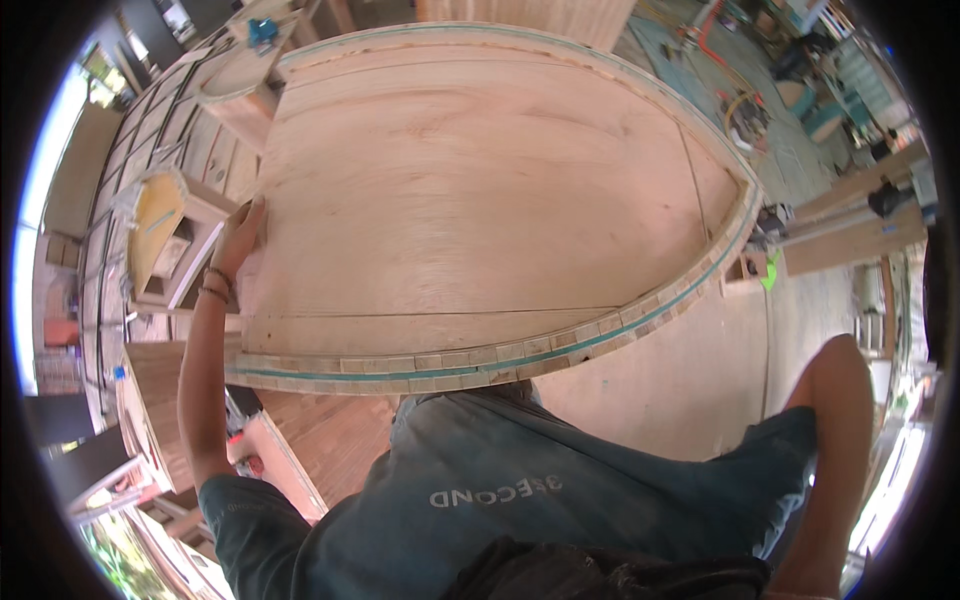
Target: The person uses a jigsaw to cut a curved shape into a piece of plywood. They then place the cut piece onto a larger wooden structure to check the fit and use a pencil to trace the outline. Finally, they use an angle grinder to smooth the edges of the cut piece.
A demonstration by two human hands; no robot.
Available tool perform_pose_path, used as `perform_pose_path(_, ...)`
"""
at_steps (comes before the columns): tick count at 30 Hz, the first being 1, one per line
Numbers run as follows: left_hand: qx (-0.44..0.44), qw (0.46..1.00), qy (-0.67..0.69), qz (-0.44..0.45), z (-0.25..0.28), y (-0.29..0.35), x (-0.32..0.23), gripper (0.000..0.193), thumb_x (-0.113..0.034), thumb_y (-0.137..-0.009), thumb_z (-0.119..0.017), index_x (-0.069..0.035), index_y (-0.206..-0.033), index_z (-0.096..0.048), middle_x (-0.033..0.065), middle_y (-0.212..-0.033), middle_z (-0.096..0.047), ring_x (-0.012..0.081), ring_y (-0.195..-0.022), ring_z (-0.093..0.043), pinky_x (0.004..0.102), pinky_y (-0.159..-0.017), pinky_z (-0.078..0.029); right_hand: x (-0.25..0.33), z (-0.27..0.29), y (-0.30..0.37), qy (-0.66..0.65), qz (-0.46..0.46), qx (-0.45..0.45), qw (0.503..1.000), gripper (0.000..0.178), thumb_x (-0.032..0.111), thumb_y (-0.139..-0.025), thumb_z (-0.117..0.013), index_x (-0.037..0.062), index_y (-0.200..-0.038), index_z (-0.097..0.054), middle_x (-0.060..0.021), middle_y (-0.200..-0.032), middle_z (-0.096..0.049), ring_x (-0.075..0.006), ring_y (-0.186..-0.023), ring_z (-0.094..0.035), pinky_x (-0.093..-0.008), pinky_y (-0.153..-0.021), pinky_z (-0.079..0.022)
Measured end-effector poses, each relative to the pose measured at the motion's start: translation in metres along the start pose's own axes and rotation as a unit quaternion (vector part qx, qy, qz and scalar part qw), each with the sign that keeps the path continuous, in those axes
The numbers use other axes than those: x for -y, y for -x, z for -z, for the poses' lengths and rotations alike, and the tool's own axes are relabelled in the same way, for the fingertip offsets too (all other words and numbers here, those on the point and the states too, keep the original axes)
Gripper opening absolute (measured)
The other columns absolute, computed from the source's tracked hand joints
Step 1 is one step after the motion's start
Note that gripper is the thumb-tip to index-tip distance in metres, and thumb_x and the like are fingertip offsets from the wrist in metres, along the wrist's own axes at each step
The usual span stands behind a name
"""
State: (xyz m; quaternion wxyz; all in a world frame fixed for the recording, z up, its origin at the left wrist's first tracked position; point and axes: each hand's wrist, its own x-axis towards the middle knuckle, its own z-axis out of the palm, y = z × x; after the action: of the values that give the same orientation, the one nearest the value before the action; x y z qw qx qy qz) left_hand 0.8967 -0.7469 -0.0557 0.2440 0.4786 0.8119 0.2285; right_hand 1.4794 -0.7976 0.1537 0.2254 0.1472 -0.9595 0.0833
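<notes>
A large pale wooden panel (450, 220), curved to a point at the right, lies in front of me. Small wood blocks with a teal stripe form its raised rim (470, 368). My left arm reaches to the panel's left end, where my left hand (238, 240) is closed around a small brownish piece. What that piece is, I cannot make out. Just left of this hand stands an angular wooden frame (150, 280) with a yellow inner face. My right arm bends at the elbow on the right, and its hand is out of sight.
Another curved wooden piece (240, 105) stands beyond the frame, with a blue object (262, 32) farther back. Boards (855, 240) lie to the right, near a bright green scrap (769, 270). Hoses and tools (742, 118) clutter the far right floor. A wooden cabinet-like piece (155, 415) stands at the left.
</notes>
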Motion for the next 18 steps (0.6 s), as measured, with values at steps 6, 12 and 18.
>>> perform_pose_path(6, -0.087, 0.983, -0.154, -0.058, -0.017, 0.004, -0.003, 0.067, -0.059, -0.101, -0.048, 0.004, -0.119, -0.065, 0.0317, -0.101, -0.068, 0.0532, -0.102, -0.062, 0.0555, -0.085, -0.047, 0.016, 0.010, 0.081, 0.421, -0.222, -0.318, 0.820, 0.031, 0.016, -0.102, -0.049, -0.0001, -0.124, -0.065, -0.0106, -0.117, -0.071, -0.0230, -0.106, -0.067, -0.0398, -0.092, -0.052)
perform_pose_path(12, -0.082, 0.990, -0.069, -0.087, -0.019, -0.013, 0.028, 0.071, -0.064, -0.099, -0.052, 0.006, -0.107, -0.057, 0.0279, -0.091, -0.065, 0.0442, -0.093, -0.062, 0.0476, -0.085, -0.048, -0.117, -0.073, 0.195, 0.255, -0.808, -0.053, 0.528, 0.054, 0.043, -0.094, -0.063, 0.0022, -0.129, -0.063, -0.0206, -0.132, -0.060, -0.0389, -0.124, -0.058, -0.0496, -0.103, -0.048)
perform_pose_path(18, -0.021, 0.999, 0.013, -0.041, -0.005, -0.012, 0.029, 0.080, -0.067, -0.096, -0.054, 0.012, -0.103, -0.062, 0.0240, -0.093, -0.065, 0.0331, -0.089, -0.059, 0.0424, -0.086, -0.047, -0.128, -0.087, 0.190, 0.253, -0.825, 0.027, 0.505, 0.058, 0.047, -0.092, -0.063, -0.0012, -0.125, -0.064, -0.0229, -0.133, -0.057, -0.0438, -0.128, -0.054, -0.0505, -0.106, -0.047)
